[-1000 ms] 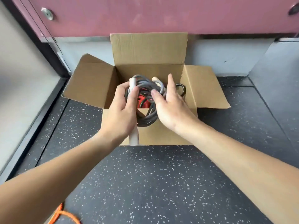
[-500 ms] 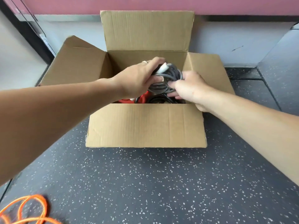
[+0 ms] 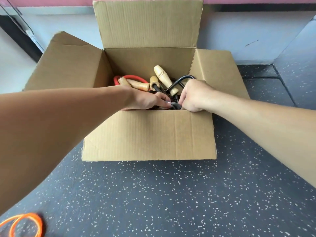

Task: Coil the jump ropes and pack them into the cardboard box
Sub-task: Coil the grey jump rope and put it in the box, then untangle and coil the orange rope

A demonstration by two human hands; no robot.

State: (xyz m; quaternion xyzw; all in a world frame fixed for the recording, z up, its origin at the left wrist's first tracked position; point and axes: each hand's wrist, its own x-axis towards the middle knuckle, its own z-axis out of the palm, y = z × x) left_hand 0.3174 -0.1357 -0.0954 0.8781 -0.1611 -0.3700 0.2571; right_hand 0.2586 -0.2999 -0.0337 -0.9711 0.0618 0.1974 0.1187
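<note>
Two hands are inside the open cardboard box (image 3: 148, 134), low against its near wall. Of the left hand (image 3: 145, 101): fingers curled, tips pinching the grey jump rope coil (image 3: 174, 105), of which only a short dark-grey arc shows between the hands. Of the right hand (image 3: 195, 96): knuckles up, fingers bent down into the box just beside the same coil. Its fingertips are hidden by the hand itself and the box wall, so I cannot tell whether they close on the coil or only press it.

Behind the hands, in the box: red rope (image 3: 130, 77) at left rear, black rope (image 3: 181, 79) looping up at right, three wooden handles (image 3: 162, 79) lying over them, the palest tilted toward the back wall. All four flaps are open, the rear one upright.

The box sits on a dark speckled floor (image 3: 171, 194). An orange rope (image 3: 25, 223) lies in loose loops at near left, well apart from the box and partly cut off by the frame edge.
</note>
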